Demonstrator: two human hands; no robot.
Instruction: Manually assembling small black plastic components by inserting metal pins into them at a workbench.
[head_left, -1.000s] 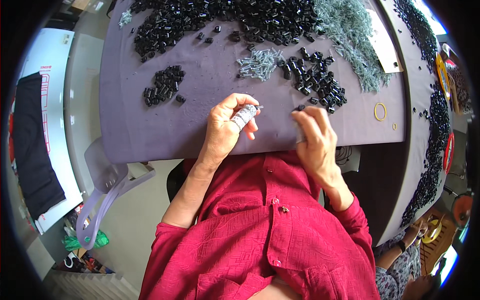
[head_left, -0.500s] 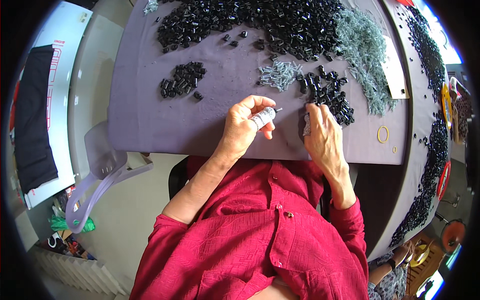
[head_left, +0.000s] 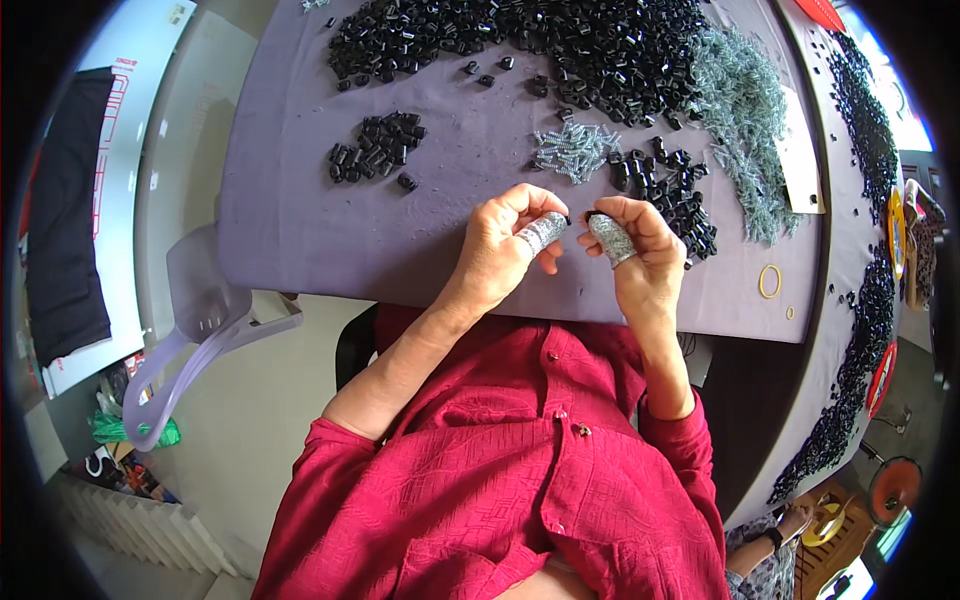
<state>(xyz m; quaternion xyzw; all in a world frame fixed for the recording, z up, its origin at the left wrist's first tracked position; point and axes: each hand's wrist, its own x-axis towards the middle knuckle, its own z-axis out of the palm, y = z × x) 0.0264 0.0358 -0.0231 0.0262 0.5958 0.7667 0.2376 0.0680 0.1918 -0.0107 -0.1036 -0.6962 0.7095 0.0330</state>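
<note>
My left hand (head_left: 495,240) is closed in a pinch above the table's near part, its thumb wrapped in a silvery-white covering. A thin screw showed at its fingertips a moment earlier; now only a dark tip shows there. Just to the right, my right hand (head_left: 645,255), its thumb wrapped likewise, pinches a small black plastic piece (head_left: 592,214), mostly hidden by the fingers. The two sets of fingertips face each other, a small gap apart. Beyond them lie a small heap of screws (head_left: 577,152) and a heap of black plastic pieces (head_left: 688,205).
A large mound of black pieces (head_left: 600,60) covers the table's far side, beside a long pile of screws (head_left: 745,130). Another small black heap (head_left: 375,148) lies left. A yellow rubber band (head_left: 769,281) rests near the right corner. A lilac plastic chair (head_left: 205,300) stands left.
My right hand has lifted from the near heap of black pieces, turned over and come toward my left hand with a black piece. My left hand has stayed nearly in place.
</note>
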